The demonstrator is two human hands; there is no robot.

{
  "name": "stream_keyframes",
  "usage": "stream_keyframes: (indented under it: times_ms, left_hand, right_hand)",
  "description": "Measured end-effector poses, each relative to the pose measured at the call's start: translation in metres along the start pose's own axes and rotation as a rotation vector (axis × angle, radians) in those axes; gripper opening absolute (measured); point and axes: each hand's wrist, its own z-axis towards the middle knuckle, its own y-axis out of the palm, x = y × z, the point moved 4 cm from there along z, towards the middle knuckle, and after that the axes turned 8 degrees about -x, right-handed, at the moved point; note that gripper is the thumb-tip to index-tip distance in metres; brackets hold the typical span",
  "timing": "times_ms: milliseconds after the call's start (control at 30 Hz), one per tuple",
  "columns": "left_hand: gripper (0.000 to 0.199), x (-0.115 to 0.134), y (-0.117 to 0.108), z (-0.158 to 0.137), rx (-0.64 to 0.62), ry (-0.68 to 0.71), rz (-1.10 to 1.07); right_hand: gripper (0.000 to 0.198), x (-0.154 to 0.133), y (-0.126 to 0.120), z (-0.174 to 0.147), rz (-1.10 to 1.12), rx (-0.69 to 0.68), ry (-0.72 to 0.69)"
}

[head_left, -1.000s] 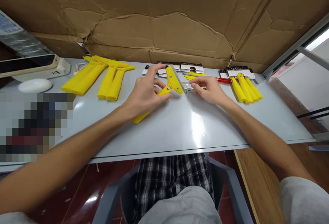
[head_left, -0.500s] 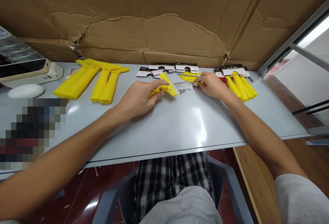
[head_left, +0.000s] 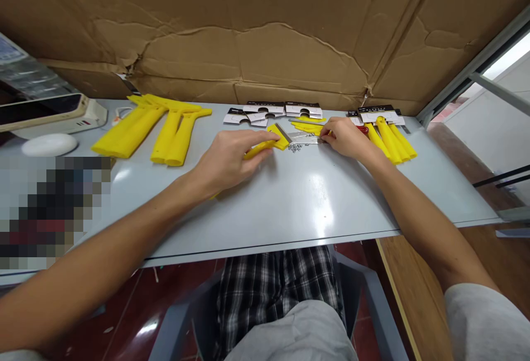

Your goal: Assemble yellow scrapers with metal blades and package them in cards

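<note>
My left hand (head_left: 236, 157) is closed around a yellow scraper (head_left: 279, 136), its head angled up and a metal blade strip along the head's edge. Most of its handle is hidden by my fingers. My right hand (head_left: 342, 136) pinches with thumb and fingertips at the right end of some flat metal blades (head_left: 304, 139); whatever is between the fingertips is too small to make out. A few small dark screws (head_left: 295, 148) lie in front of the blades. Behind my right hand runs a screwdriver with a thin grey shaft (head_left: 306, 122) and red handle, partly hidden, over small yellow plastic parts (head_left: 308, 128).
Several yellow scraper handles (head_left: 171, 134) lie at the left. More yellow scrapers (head_left: 389, 140) with black-and-white cards lie at the right. Folded cards (head_left: 265, 111) line the back, before a cardboard wall (head_left: 248, 57). A white mouse (head_left: 49, 144) sits far left.
My left hand has turned the scraper, so its head now tilts up with the blade edge toward the back right. My right fingertips have dropped slightly toward the blades' right end.
</note>
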Motion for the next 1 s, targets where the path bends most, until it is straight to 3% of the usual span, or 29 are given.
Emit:
stream_keyframes:
  times_ms: [100, 200, 333, 433, 700, 1000]
  left_hand:
    - [0.025, 0.002, -0.002, -0.001, 0.037, -0.025, -0.122]
    - [0.026, 0.002, 0.001, -0.002, 0.007, -0.202, -0.465]
    - [0.032, 0.011, 0.022, -0.003, -0.168, -0.445, -1.035]
    - [0.028, 0.020, 0.036, -0.005, -0.275, -0.574, -1.252]
    - [0.026, 0.035, 0.045, -0.011, -0.355, -0.625, -1.414]
    - [0.021, 0.039, 0.047, -0.014, -0.377, -0.523, -1.380]
  right_hand:
    - [0.026, 0.000, -0.002, 0.000, 0.001, 0.023, 0.009]
    - [0.023, -0.006, -0.007, -0.001, 0.053, 0.097, -0.017]
    - [0.026, -0.030, -0.015, -0.010, 0.250, 0.247, -0.165]
    - [0.026, -0.054, -0.016, -0.018, 0.486, 0.282, -0.250]
    - [0.027, -0.095, 0.000, -0.027, 0.889, 0.195, -0.259]
    - [0.017, -0.100, 0.012, -0.028, 0.949, 0.113, -0.245]
